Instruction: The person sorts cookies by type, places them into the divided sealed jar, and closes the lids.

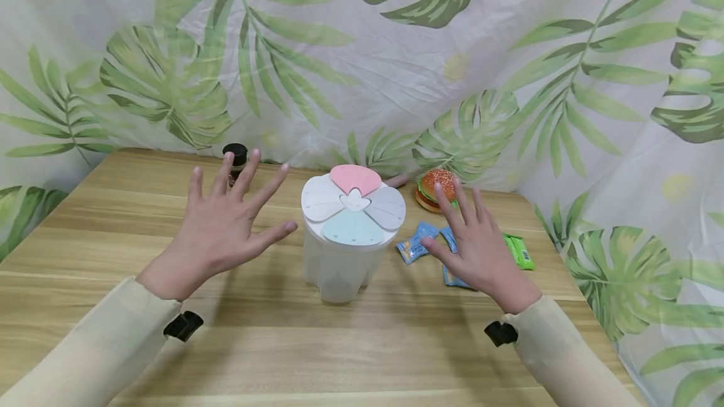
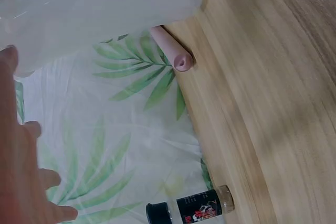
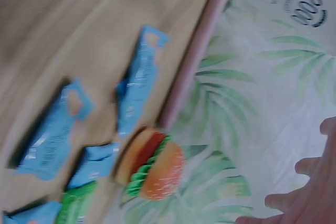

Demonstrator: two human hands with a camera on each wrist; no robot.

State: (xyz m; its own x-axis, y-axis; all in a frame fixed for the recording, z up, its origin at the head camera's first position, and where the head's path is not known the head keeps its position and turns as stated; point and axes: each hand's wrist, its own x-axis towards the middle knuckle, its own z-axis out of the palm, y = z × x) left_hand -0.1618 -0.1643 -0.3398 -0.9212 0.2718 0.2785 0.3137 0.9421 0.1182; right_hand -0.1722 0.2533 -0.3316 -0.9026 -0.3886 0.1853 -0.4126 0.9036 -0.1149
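A translucent plastic canister [image 1: 344, 269] stands upright on the table, its round lid [image 1: 353, 206] divided into pink, pale blue, white and grey petals. To its left my left hand [image 1: 217, 228] hovers with fingers spread and nothing held. My right hand [image 1: 481, 253] is raised on the other side, fingers also spread, overlapping several blue snack packets [image 1: 417, 242] in the head view. Beyond that hand sits a toy hamburger [image 1: 434, 188] with a sesame bun. A green packet [image 1: 519, 252] lies right of it, partly hidden by the hand.
Behind the left fingers stands a small black-capped spice jar [image 2: 199, 206]. A pink rolled stick [image 2: 172, 49] lies along the table's back edge, behind the canister. Leaf-patterned cloth [image 1: 396, 68] hangs directly behind the wooden table [image 1: 339, 357].
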